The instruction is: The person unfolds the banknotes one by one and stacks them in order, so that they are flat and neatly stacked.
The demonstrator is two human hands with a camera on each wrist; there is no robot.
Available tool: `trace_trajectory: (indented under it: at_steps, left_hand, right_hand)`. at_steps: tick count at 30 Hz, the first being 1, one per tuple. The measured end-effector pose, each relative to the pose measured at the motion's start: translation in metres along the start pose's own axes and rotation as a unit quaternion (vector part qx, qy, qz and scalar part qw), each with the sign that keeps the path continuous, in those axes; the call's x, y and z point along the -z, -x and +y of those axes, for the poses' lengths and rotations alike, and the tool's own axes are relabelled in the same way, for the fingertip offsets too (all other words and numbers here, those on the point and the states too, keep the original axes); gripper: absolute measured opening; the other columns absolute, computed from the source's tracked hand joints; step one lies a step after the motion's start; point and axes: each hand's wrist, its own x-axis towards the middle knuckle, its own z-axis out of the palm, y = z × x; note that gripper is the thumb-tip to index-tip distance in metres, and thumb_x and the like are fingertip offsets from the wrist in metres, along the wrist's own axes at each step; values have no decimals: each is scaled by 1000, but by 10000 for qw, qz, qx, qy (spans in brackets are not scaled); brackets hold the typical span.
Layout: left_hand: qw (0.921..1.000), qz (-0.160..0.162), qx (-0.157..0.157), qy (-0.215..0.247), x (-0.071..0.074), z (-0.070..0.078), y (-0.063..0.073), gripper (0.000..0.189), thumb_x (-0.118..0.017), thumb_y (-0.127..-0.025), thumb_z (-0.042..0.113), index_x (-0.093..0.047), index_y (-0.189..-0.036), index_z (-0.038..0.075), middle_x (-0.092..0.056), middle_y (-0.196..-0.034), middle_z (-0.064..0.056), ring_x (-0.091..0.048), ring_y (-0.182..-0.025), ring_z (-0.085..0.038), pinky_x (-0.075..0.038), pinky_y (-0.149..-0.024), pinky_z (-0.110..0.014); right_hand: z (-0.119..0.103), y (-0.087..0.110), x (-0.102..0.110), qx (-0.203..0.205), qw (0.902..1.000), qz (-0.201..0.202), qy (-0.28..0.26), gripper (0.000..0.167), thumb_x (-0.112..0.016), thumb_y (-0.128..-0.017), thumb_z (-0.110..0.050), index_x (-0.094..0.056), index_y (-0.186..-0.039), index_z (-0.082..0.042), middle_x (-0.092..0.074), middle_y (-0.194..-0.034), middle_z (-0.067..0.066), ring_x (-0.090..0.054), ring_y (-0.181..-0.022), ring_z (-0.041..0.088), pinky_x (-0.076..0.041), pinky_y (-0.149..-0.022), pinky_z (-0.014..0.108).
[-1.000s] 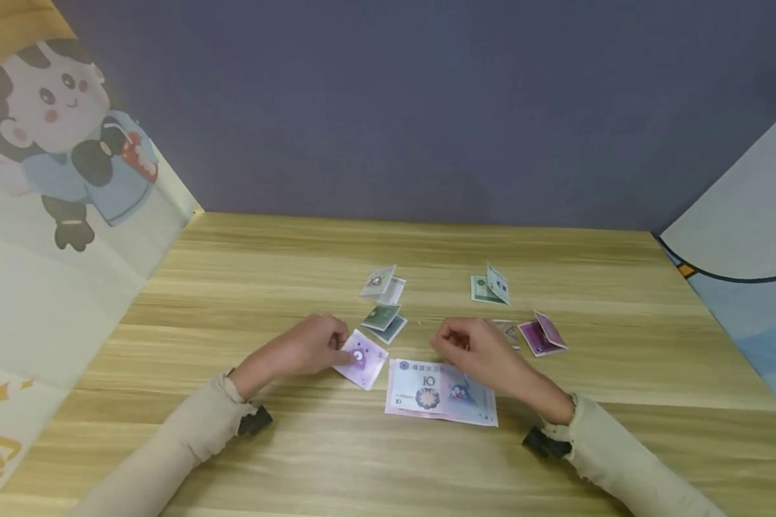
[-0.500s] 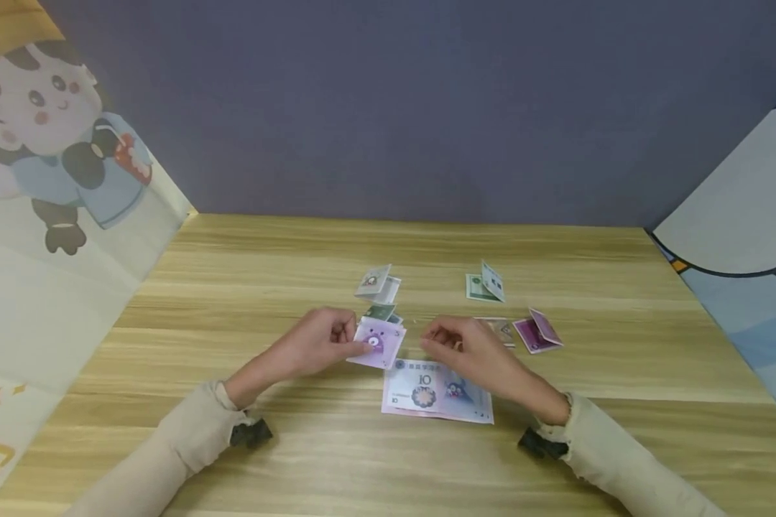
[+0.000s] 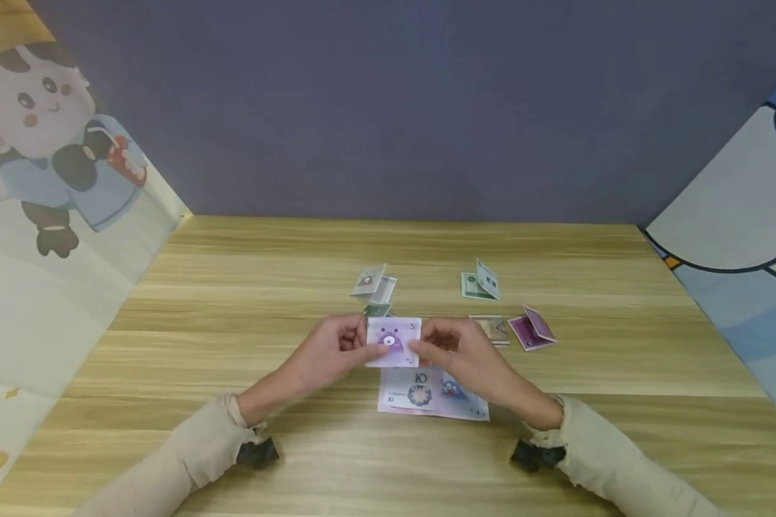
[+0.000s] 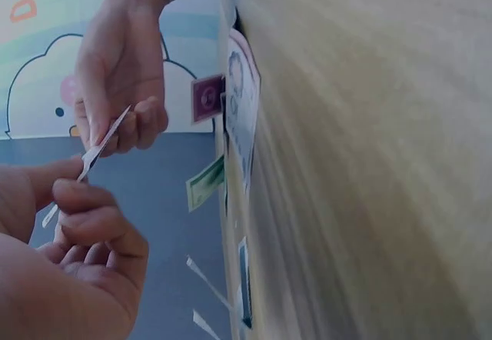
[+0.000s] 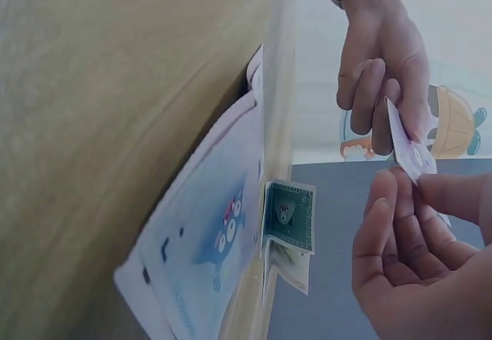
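A folded purple play banknote (image 3: 397,329), printed with a one-eyed monster and a 5, is held up above the table. My left hand (image 3: 326,352) pinches its left part, with the thumb on the front. At the opposite edge my right hand (image 3: 475,352) grips it between thumb and fingers; the right wrist view shows this thumb against the note (image 5: 411,151). Just below lie larger pink and blue 10 notes (image 3: 397,398), overlapping and flat, partly covered by the purple note and the right hand. Behind the purple note, a folded green note (image 3: 378,310) is mostly hidden.
Farther back on the wooden table (image 3: 265,266), a folded grey note (image 3: 368,280) and a light green one (image 3: 475,285) stand half unfolded. A brown note (image 3: 493,330) and a folded magenta note (image 3: 532,330) lie right of my right hand. A dark panel (image 3: 414,108) closes off the back.
My left hand has lifted the purple note and carried it right, turning it level. The right hand, which held nothing visible before, has taken hold of the note's right edge.
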Motion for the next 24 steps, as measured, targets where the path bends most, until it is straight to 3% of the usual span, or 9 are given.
trace_trajectory:
  at_steps: [9, 14, 19, 21, 24]
  left_hand:
    - [9996, 194, -190, 41, -5, 0, 3, 28, -74, -91, 19, -51, -80, 7, -48, -66, 0, -41, -56, -7, -33, -46, -16]
    - [9975, 45, -290, 645, -2, 2, 3, 24, -60, -101, 22, -56, -87, 3, -50, -65, -5, -44, -52, -10, -38, -42, -22]
    - [9892, 51, -456, 1390, 2, 4, 2, 33, -41, -109, 27, -57, -111, -2, -51, -68, -12, -46, -50, -13, -37, -39, -28]
    - [9880, 1, -446, 1481, 2, 2, 2, 32, -40, -109, 25, -56, -124, 3, -52, -70, -13, -47, -50, -12, -37, -39, -27]
    - [9886, -347, -450, 1391, 1, 0, 0, 34, -40, -109, 21, -53, -136, 7, -52, -72, -14, -48, -52, -12, -38, -40, -27]
  right_hand:
    - [-4, -1, 3, 3, 9997, 13, 263, 13, -64, -98, -16, -69, -86, -13, -67, -78, 6, -65, -74, 35, -51, -63, 27]
    - [-3, -3, 4, 68, 9996, 14, 258, 18, -62, -99, -15, -69, -84, -12, -66, -77, 7, -61, -71, 38, -49, -60, 26]
    - [-4, -1, 7, 206, 9994, 107, 250, 22, -61, -100, -15, -67, -79, -12, -62, -74, 13, -55, -65, 26, -45, -58, 24]
    - [-3, 1, 7, 262, 9994, 58, 198, 23, -60, -101, -15, -66, -78, -11, -61, -75, 15, -54, -65, 25, -46, -58, 26]
    - [-5, 4, 7, 286, 9995, -50, 131, 22, -59, -101, -16, -68, -81, -11, -63, -78, 14, -57, -70, 31, -50, -62, 32]
